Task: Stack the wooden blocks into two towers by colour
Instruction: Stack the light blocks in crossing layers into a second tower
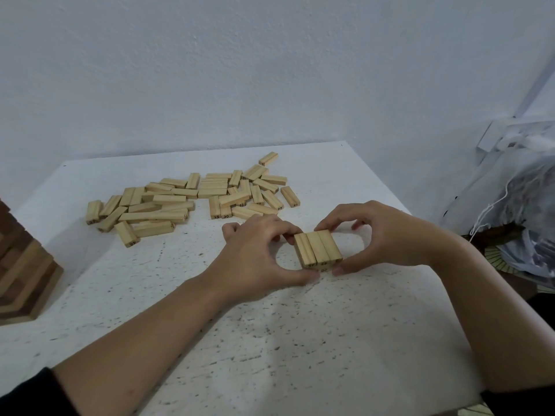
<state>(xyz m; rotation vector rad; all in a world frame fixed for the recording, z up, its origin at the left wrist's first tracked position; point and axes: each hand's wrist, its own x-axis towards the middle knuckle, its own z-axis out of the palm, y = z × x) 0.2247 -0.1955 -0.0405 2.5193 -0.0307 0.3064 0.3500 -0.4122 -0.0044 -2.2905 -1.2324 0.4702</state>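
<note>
Three light wooden blocks (318,247) lie side by side as one flat layer on the white speckled table (270,340), right of centre, apparently on a lower layer whose numbered ends show beneath. My left hand (255,253) presses on the layer's left side, thumb at the front corner. My right hand (381,235) cups its right side, fingers at the back and thumb at the front. A loose pile of several light numbered blocks (192,199) lies behind, toward the wall. A stacked tower of dark brown blocks (24,271) stands at the left edge, cut off by the frame.
The table backs onto a white wall (270,70). Off the right edge sit plastic bags (522,211) with white string and a dark wooden piece. One single light block (268,158) lies apart near the table's far edge.
</note>
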